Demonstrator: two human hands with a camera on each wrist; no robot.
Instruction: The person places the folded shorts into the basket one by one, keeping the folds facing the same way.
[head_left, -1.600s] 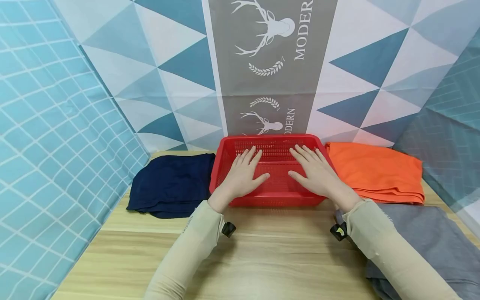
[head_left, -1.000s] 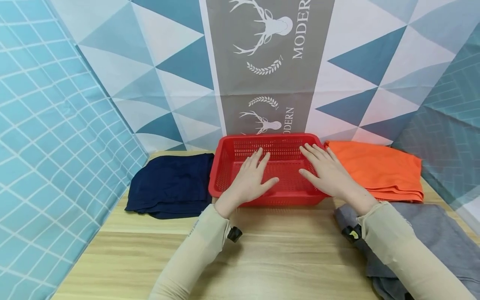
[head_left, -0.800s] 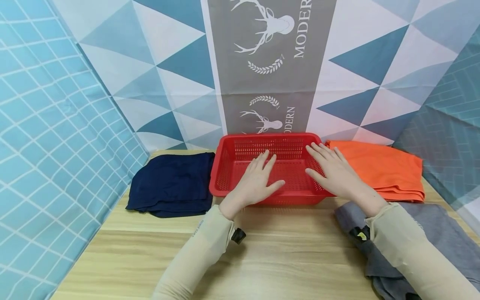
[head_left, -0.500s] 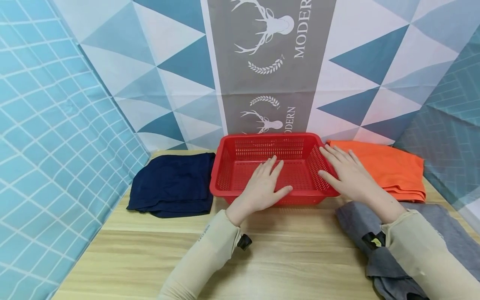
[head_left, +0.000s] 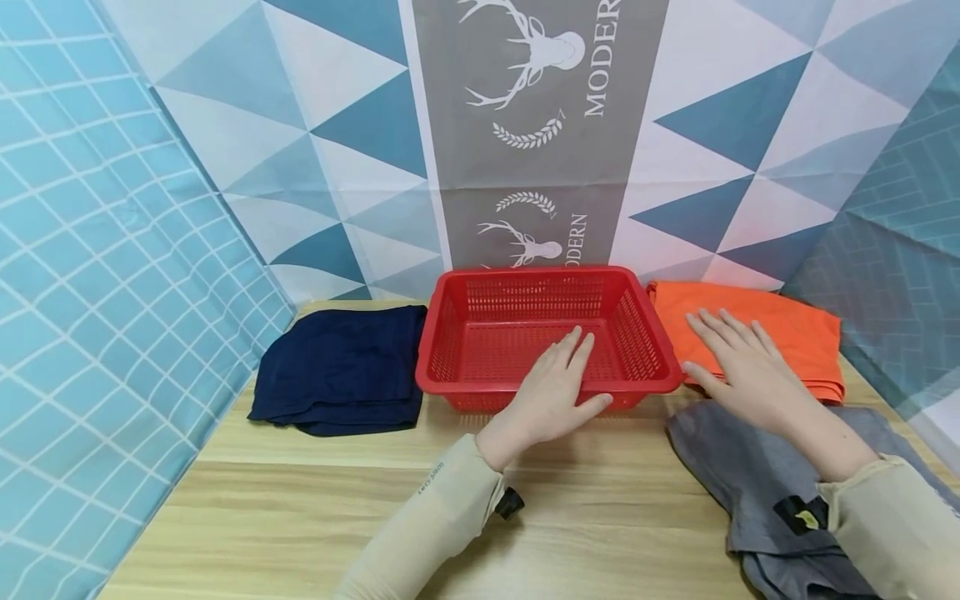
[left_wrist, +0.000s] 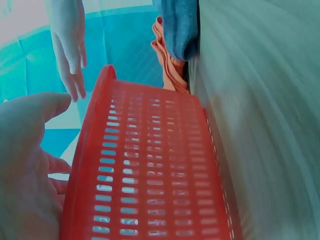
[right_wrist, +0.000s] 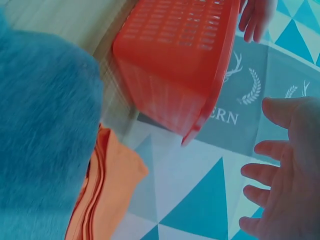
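A red plastic basket [head_left: 480, 387] with slotted walls stands at the back of the wooden table, nothing inside it. My left hand [head_left: 542, 402] hovers over its front rim, fingers extended and holding nothing. In the left wrist view the basket's slotted side [left_wrist: 150, 165] fills the middle beside that hand [left_wrist: 25, 165]. My right hand [head_left: 753, 383] is above the folded orange cloth [head_left: 802, 333], fingers spread and empty. In the right wrist view the hand [right_wrist: 292, 167] is apart from the basket [right_wrist: 165, 65]. A grey cloth [head_left: 712, 450] lies below my right forearm, partly hidden.
A folded navy cloth [head_left: 341, 367] lies left of the basket. The wooden tabletop [head_left: 285, 508] extends in front. A patterned backdrop [head_left: 525, 167] stands directly behind the basket, and a blue grid-patterned sheet [head_left: 112, 250] borders the left side.
Both hands have moved right and nearer to me. The right has gone from over the basket to over the orange cloth, the left from inside the basket's outline to its front rim.
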